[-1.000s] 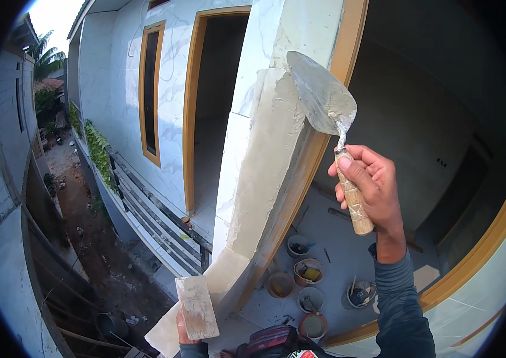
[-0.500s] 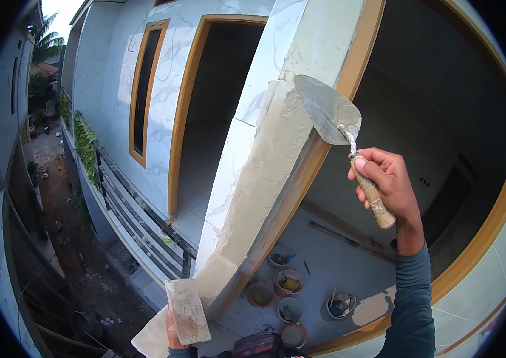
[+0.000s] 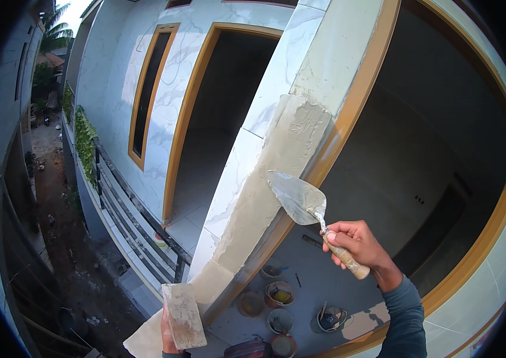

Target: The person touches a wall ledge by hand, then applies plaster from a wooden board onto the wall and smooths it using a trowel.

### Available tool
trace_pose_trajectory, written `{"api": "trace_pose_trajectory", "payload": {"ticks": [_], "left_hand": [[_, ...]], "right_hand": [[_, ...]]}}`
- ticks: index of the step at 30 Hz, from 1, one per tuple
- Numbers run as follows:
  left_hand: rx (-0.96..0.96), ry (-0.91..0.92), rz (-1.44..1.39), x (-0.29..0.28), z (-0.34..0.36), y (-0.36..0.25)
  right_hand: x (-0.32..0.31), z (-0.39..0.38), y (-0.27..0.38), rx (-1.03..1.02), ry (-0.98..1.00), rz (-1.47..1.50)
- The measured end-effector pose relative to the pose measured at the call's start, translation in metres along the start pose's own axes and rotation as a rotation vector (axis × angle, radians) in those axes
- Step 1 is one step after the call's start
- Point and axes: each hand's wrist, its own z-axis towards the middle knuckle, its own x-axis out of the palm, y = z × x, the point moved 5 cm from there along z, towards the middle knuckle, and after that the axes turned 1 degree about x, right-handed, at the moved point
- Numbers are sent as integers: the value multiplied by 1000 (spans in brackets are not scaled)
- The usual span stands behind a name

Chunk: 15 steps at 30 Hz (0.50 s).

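My right hand (image 3: 359, 243) is wrapped round the wooden handle of a pointed trowel (image 3: 299, 200). Its metal blade lies over the coat of wet mortar (image 3: 259, 190) on the narrow wall face beside the door frame, with the tip pointing up and left. The mortar is smooth lower down and rippled near its top edge. At the lower left, my left hand (image 3: 167, 335) grips a flat rectangular board (image 3: 185, 316) caked with dried mortar. The board hides most of that hand's fingers and stands close to the lower end of the coated strip.
An orange-brown door frame (image 3: 348, 128) borders the strip on the right. Several buckets (image 3: 279, 292) stand on the floor below, one holding tools (image 3: 329, 320). To the left, a dark railing (image 3: 136, 203) edges a drop to a dirt alley (image 3: 65, 238). Marbled tiles (image 3: 229, 185) flank the mortar.
My right hand has brought the trowel down and left along the strip, from the mortar's top edge to its middle. My left hand still holds the board at the lower left.
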Motion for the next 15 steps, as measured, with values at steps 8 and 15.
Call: {"api": "trace_pose_trajectory", "payload": {"ticks": [8, 15], "left_hand": [[-7, -100, 62, 8, -3, -2], [86, -17, 135, 5, -8, -3]], "right_hand": [[-47, -1, 82, -339, -233, -51], [-39, 7, 64, -301, -93, 202]]}}
